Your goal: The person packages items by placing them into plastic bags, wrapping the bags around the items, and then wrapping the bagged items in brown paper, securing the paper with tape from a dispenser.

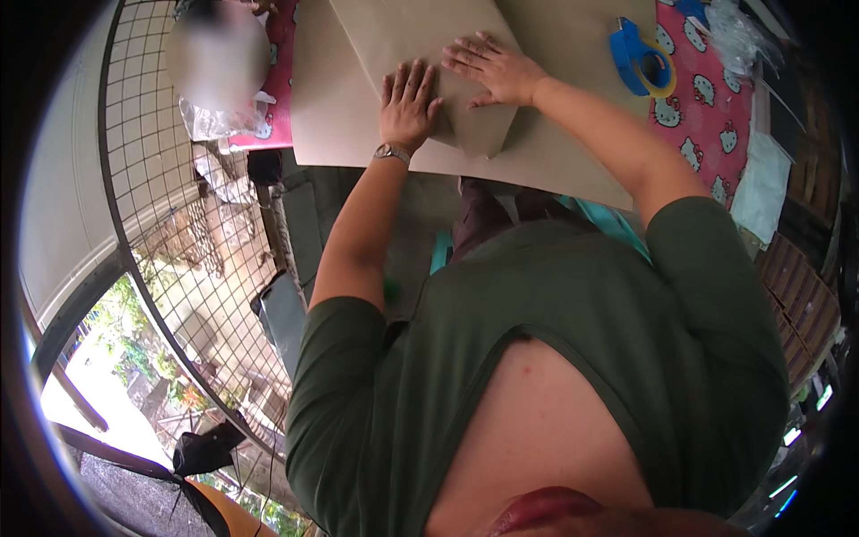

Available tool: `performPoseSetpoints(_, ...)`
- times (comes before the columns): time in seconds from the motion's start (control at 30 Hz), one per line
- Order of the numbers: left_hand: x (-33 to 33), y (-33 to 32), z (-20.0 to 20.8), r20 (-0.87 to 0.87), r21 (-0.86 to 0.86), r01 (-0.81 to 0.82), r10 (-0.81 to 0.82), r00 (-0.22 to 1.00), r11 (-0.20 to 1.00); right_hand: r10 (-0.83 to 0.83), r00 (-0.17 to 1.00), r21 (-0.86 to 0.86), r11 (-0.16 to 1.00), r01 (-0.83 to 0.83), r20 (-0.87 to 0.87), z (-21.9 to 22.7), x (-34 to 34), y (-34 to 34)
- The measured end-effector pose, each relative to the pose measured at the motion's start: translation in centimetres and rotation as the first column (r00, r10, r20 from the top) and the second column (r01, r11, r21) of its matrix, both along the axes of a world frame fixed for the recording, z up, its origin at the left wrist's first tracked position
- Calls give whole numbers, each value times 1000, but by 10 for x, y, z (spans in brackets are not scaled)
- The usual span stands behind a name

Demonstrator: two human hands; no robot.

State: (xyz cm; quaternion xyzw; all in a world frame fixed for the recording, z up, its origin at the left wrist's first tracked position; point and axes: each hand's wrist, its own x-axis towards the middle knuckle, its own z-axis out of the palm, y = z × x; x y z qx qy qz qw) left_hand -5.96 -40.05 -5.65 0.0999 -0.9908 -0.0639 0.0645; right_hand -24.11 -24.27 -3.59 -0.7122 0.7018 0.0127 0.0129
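Note:
Both my hands lie flat on brown kraft paper. My left hand [410, 109] has its fingers stretched forward, near the left edge of a folded, box-like part of brown paper [479, 125]. Across that same piece rests my right hand [497, 72], fingers spread and thumb pointing left. Neither hand grips anything. Underneath is a large flat sheet of brown paper [331, 125] reaching to the table's near edge. Whether something is inside the folded paper cannot be seen. To the right of my right hand, a blue tape dispenser [628, 55] with a roll of tape sits on the paper's edge.
A pink patterned tablecloth [693, 148] shows on both sides of the paper. Clear plastic wrap [741, 40] is bunched at the far right, and a plastic bag [219, 119] lies at the far left beside a blurred patch. Wire mesh [188, 192] stands along the left.

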Motion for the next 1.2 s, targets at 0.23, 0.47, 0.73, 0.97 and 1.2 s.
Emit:
performPoseSetpoints(0.23, 6, -4, 9, 129, -25, 184, -180, 975, 983, 43, 999, 233, 972, -35, -31, 13, -3, -5)
performPoseSetpoints(0.47, 7, -9, -3, 140, -33, 230, -223, 965, 973, -190, 962, 239, 942, 235, -196, 8, 22, -10)
performPoseSetpoints(0.73, 6, -15, 5, 204, -11, 258, -250, 947, 966, -219, 974, 214, 951, 225, -49, 10, 20, -9)
performPoseSetpoints(0.97, 9, -6, 0, 217, -61, 229, -211, 953, 972, -260, 962, 146, 952, 269, -79, -8, 26, -7)
performPoseSetpoints(1.2, -38, 19, 41, 276, 238, 53, -120, 954, 970, -215, 975, 178, 959, 221, -51, -4, 19, -3)
